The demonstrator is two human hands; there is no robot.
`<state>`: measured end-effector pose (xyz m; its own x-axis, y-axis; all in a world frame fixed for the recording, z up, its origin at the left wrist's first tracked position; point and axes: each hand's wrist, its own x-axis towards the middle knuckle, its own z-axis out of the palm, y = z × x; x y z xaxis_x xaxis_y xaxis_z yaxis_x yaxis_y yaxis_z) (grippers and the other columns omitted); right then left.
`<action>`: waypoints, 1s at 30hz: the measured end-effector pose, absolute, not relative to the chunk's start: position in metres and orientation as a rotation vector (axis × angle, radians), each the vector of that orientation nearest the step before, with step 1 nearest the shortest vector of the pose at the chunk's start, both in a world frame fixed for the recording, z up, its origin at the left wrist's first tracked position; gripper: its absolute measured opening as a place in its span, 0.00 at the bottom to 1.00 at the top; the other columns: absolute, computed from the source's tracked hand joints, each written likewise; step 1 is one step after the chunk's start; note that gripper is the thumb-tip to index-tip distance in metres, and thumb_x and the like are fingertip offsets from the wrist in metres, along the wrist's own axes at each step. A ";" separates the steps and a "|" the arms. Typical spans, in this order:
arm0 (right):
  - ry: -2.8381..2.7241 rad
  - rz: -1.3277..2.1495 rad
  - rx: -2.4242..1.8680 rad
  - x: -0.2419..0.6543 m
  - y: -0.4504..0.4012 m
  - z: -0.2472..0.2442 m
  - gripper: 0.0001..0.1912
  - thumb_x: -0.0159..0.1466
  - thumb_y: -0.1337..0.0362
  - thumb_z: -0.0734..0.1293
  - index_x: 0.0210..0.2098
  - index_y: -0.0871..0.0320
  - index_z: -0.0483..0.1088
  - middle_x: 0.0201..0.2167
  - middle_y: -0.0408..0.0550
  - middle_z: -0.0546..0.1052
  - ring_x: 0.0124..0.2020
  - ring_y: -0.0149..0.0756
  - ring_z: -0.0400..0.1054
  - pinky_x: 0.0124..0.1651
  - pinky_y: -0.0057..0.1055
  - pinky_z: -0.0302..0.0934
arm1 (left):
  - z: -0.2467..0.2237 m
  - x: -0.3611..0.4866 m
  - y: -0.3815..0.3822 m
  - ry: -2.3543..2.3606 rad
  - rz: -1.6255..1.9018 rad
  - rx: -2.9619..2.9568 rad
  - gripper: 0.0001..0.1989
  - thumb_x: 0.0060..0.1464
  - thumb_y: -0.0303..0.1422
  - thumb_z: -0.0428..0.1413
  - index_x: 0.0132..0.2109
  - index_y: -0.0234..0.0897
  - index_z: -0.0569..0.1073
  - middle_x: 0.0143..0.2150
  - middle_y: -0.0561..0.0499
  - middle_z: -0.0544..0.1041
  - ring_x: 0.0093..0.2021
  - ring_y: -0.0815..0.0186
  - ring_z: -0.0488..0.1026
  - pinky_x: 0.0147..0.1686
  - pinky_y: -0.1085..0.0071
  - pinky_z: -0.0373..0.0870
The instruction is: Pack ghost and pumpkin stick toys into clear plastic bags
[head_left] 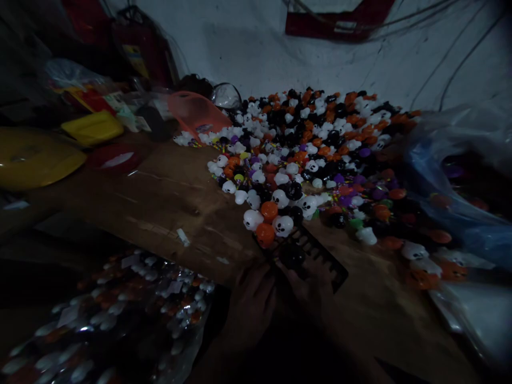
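A black slotted rack [320, 253] lies on the wooden table near its front edge. Several white skull, orange and black toy heads are clustered at its far left end, among them a white skull [283, 226] and an orange head [264, 234]. My right hand [310, 285] is over the near side of the rack, its fingers around a dark round head [292, 255]. Beside the rack's left end is my left hand [254, 296], its fingers bent and dim; whether they hold anything is too dark to tell.
A big heap of small toys [320, 128] spreads against the wall. An orange scoop [196, 114] and yellow container [93, 128] stand left. Clear plastic bags [452, 176] lie right. Below the table's left front edge is a bag of toys [120, 304].
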<state>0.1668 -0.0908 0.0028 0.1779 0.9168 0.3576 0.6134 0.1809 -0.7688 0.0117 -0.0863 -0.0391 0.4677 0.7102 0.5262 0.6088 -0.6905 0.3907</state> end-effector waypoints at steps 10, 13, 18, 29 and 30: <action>-1.587 0.379 -1.543 0.173 -0.091 -0.014 0.07 0.60 0.65 0.64 0.35 0.58 0.74 0.31 0.49 0.78 0.31 0.37 0.73 0.33 0.30 0.68 | -0.020 0.027 -0.068 1.425 1.027 1.987 0.12 0.52 0.27 0.57 0.45 0.37 0.71 0.45 0.48 0.75 0.46 0.63 0.72 0.47 0.66 0.72; -1.642 0.366 -1.517 0.175 -0.090 -0.014 0.08 0.61 0.66 0.63 0.34 0.58 0.74 0.32 0.50 0.78 0.32 0.38 0.74 0.35 0.32 0.68 | -0.023 0.030 -0.065 1.429 1.021 1.989 0.10 0.51 0.25 0.57 0.42 0.36 0.73 0.45 0.48 0.75 0.47 0.61 0.72 0.47 0.64 0.72; -1.690 0.404 -1.533 0.177 -0.092 -0.011 0.06 0.62 0.65 0.64 0.34 0.58 0.74 0.30 0.49 0.77 0.30 0.37 0.72 0.34 0.30 0.66 | -0.028 0.032 -0.067 1.403 1.018 2.001 0.13 0.52 0.24 0.56 0.46 0.37 0.72 0.45 0.48 0.76 0.47 0.61 0.73 0.48 0.64 0.72; -1.815 0.387 -1.576 0.174 -0.085 -0.009 0.08 0.64 0.66 0.62 0.28 0.58 0.68 0.25 0.44 0.73 0.26 0.31 0.67 0.30 0.27 0.59 | -0.021 0.033 -0.063 1.460 0.778 2.258 0.12 0.54 0.22 0.53 0.45 0.36 0.73 0.45 0.47 0.77 0.45 0.61 0.73 0.45 0.65 0.73; -1.813 0.411 -1.574 0.174 -0.085 -0.010 0.09 0.64 0.65 0.61 0.28 0.58 0.67 0.24 0.44 0.72 0.25 0.31 0.67 0.30 0.27 0.59 | -0.019 0.034 -0.062 1.477 0.728 2.290 0.12 0.54 0.22 0.53 0.45 0.36 0.73 0.44 0.47 0.77 0.44 0.61 0.74 0.43 0.64 0.74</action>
